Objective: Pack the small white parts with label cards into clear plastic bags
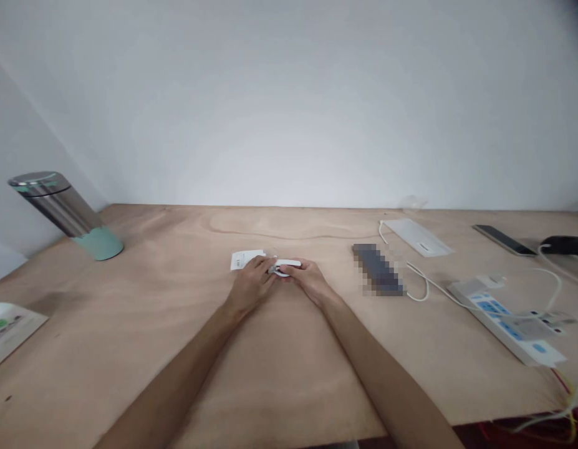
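Left hand [251, 285] and right hand [308, 280] angle inward, meeting above the counter [130, 293], clamped on a small white object [285, 264], white paper card [244, 260] just beside.

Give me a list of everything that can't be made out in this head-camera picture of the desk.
Head view:
Small white plastic object: its full shape is hidden by the fingers of the left hand and right hand.
White paper slip: its printing is too small, and the left hand covers part of it.
Dark rectangular slab: blurred by pixelation.
Black rounded object: cut off by the right edge.
Printed white card: cut off by the left edge, its text too small.
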The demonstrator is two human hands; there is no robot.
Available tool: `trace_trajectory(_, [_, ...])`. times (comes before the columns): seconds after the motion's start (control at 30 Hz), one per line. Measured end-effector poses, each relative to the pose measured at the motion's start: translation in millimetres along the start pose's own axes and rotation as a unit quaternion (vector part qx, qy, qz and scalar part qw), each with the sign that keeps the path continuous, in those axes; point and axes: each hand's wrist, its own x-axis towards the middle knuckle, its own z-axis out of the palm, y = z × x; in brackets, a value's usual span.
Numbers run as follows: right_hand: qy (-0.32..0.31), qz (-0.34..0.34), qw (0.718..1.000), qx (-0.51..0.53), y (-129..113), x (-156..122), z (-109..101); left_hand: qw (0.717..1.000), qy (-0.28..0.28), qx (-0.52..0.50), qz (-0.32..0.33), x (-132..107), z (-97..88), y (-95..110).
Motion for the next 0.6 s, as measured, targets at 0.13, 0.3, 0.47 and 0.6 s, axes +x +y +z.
trace_trajectory(0.13, [-0.004, -0.004, 1.000, 0.011, -0.8, -0.9, 2.0, 0.998, 0.037, -0.039, -0.021, 0.9, 4.0, 0.2])
trace_trajectory(0.3, [0.013, -0.009, 1.000, 0.006, -1.1, -1.9, 4.4, 0.996, 0.063, -0.043, -0.047, 2.3, 3.2, 3.7])
trace_trajectory(0.47, [0.040, -0.017, 0.998, 0.033, -1.5, -1.0, 6.7, 0.998, 0.038, -0.053, -0.027, 4.0, 1.2, 6.6])
trace_trajectory(0.6, [0.063, -0.022, 0.997, 0.049, -0.9, -0.5, 7.7, 0.998, 0.032, -0.060, -0.010, 4.2, 3.0, 2.0])
